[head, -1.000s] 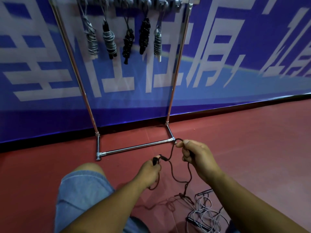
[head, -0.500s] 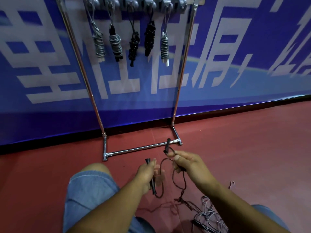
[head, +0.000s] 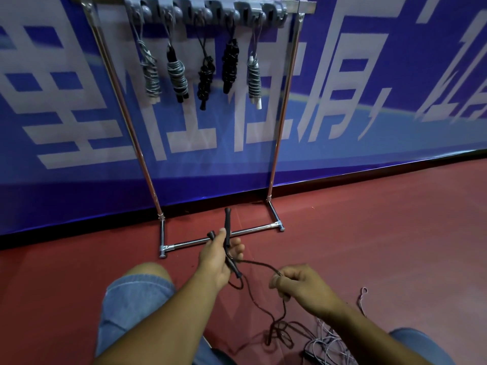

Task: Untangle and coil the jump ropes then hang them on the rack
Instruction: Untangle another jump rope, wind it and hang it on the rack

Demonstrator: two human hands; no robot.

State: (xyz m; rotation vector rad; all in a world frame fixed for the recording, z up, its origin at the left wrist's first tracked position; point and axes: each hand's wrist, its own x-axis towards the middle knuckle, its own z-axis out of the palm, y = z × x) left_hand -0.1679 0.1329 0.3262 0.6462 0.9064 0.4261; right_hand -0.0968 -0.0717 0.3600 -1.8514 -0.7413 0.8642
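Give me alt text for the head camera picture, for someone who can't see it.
A person's left hand grips two black rope handles while the right hand pinches their dark cord over a red floor. Behind, five coiled ropes hang on a metal rack; tangled rope lies lower right.

The chrome metal tube rack (head: 282, 122) stands on the red rubber floor (head: 369, 219), directly before the blue printed banner wall (head: 369, 88). Five coiled jump ropes (head: 205, 77) hang in a row from its grey plastic hook bar (head: 210, 11) at top. Before the rack's base: left hand (head: 218, 259) w/ slim black plastic handles (head: 227, 227); right hand (head: 303, 285) to the right & nearer, on the thin dark cord (head: 258, 264). Pale tangled ropes (head: 332, 343) lie on the floor, right of it.
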